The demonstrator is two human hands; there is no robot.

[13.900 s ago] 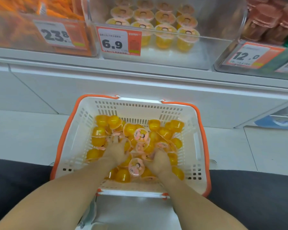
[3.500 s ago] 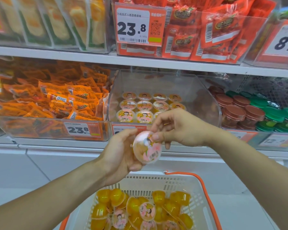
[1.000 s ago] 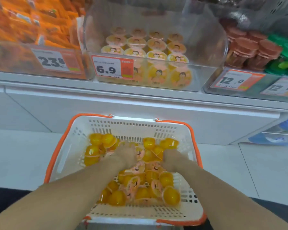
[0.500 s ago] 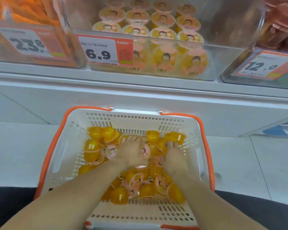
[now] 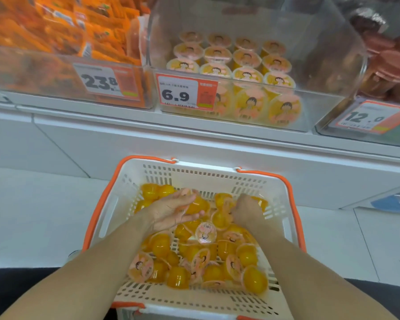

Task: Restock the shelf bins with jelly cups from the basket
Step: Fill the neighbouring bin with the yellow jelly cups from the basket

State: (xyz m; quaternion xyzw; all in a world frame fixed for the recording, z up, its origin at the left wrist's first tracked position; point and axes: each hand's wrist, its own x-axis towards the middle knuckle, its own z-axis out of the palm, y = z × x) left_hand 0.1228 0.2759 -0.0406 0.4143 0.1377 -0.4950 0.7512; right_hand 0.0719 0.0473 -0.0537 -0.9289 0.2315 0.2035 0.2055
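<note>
A white basket (image 5: pixel 284 218) with orange rim sits on the floor below me, holding several yellow jelly cups (image 5: pixel 178 277) with pink picture lids. My left hand (image 5: pixel 171 212) is turned palm up over the far part of the basket, its fingers curled around a yellow jelly cup (image 5: pixel 198 205). My right hand (image 5: pixel 246 210) is knuckles up, pressed down among the cups at the far right; what its fingers grip is hidden. On the shelf above, the clear bin (image 5: pixel 321 72) tagged 6.9 holds rows of jelly cups (image 5: pixel 247 76).
A clear bin of orange snack packets (image 5: pixel 44 42) tagged 23.8 stands left of the jelly bin. Another bin of red-brown lidded cups (image 5: pixel 388 65) tagged 12.0 stands to the right. A white shelf ledge (image 5: pixel 194 139) runs above the basket. The floor is white tile.
My left hand has turned palm up and lifted a jelly cup from the pile. My right hand has moved slightly right among the cups. The view has tilted up a little.
</note>
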